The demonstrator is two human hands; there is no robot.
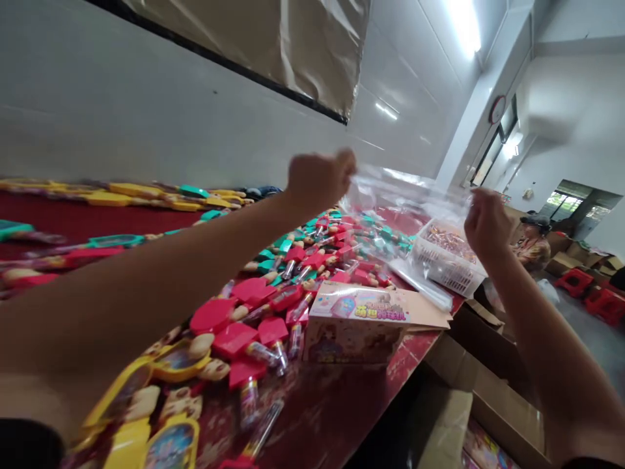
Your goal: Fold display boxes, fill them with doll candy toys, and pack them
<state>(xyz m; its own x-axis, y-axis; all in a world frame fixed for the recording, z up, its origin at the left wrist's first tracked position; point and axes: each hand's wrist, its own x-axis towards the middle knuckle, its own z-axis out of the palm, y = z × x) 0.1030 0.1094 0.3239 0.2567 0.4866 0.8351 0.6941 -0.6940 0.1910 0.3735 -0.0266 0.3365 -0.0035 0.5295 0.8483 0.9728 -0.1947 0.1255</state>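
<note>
Two hands are up, both on a clear plastic bag [405, 195]. Your left hand [319, 184] is curled nearly shut, with its fingers pinching the bag's upper edge at one end. Your right hand [488, 225] is curled the same way and pinches the far end of that edge, so the film stretches between them. The bag hangs in the air above the bench [312, 417], which has a red, worn top, and touches nothing you can make out.

Under your left forearm, a dense spread of toys [293, 280] covers much of the bench, with red tops, teal pieces, yellow frames and small clear tubes. More toys [137, 195] lie in a long row towards the wall. Just below the bag sits a white plastic basket [442, 257] full of small wrapped pieces, and a pink printed box [356, 322] stands beside the toys with its flap open. A clear plastic sleeve [420, 283] lies between box and basket.

Open cardboard cartons [488, 404] stand below the bench edge on the right. Farther off, a co-worker in a cap [534, 241] sits among cartons and red stools [605, 305].
</note>
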